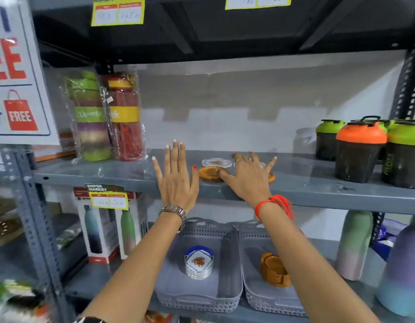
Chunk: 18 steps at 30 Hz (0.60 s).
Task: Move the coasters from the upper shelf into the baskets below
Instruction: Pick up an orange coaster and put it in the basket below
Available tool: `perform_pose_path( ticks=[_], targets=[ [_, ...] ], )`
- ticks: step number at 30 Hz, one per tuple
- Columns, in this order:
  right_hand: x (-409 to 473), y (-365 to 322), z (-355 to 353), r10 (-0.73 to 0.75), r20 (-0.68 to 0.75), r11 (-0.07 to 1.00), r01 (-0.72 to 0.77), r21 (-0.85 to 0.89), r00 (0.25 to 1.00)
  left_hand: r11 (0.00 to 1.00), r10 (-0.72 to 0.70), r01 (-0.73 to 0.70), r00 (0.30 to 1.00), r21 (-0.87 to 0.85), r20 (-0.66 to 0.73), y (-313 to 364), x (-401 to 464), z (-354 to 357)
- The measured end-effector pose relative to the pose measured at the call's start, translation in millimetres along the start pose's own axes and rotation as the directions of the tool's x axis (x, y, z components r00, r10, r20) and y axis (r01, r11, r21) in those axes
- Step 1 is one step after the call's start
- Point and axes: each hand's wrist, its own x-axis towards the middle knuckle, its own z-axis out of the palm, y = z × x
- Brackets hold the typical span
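On the upper grey shelf [318, 183] lie an orange round coaster [207, 173] and, behind it, a clear white coaster [216, 162] with a red print. My left hand [176, 176] is raised flat, fingers spread, just left of the orange coaster and holding nothing. My right hand [248, 176] is spread over the shelf, its thumb resting on the orange coaster; a second orange coaster edge [272, 177] and part of a clear one peek from under it. Below, the left grey basket [197, 297] holds a stack of white coasters [198, 262]. The right grey basket [267, 304] holds a stack of orange coasters [274, 271].
Wrapped bottles, green [91, 117] and red [126, 117], stand at the shelf's left. Shaker cups with green and orange lids [360, 150] crowd its right. On the lower shelf, boxed bottles [108, 229] stand left of the baskets and pastel bottles [353, 245] right.
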Motion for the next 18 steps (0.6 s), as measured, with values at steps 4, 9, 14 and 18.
perform_pose_path(
  ticks=[4, 9, 14, 18],
  targets=[
    [4.7, -16.4, 3.4, 0.035, 0.018, 0.999, -0.034, -0.035, 0.999, 0.999, -0.039, 0.039, 0.999, 0.020, 0.017, -14.6, -10.8, 4.8],
    [12.0, -24.8, 7.8, 0.084, 0.071, 0.996, -0.083, -0.017, 0.994, 1.000, 0.014, -0.014, 1.000, 0.005, 0.001, -21.7, -10.7, 12.9],
    [11.7, -24.7, 8.9, 0.098, 0.012, 0.995, -0.099, 0.034, 0.995, 1.000, 0.004, -0.005, 1.000, -0.025, -0.030, -21.4, -12.1, 16.1],
    [4.7, -24.6, 7.8, 0.084, -0.194, 0.996, -0.081, 0.021, 0.977, 0.998, -0.005, 0.003, 0.999, -0.058, -0.033, -19.5, -11.9, 14.1]
  ],
)
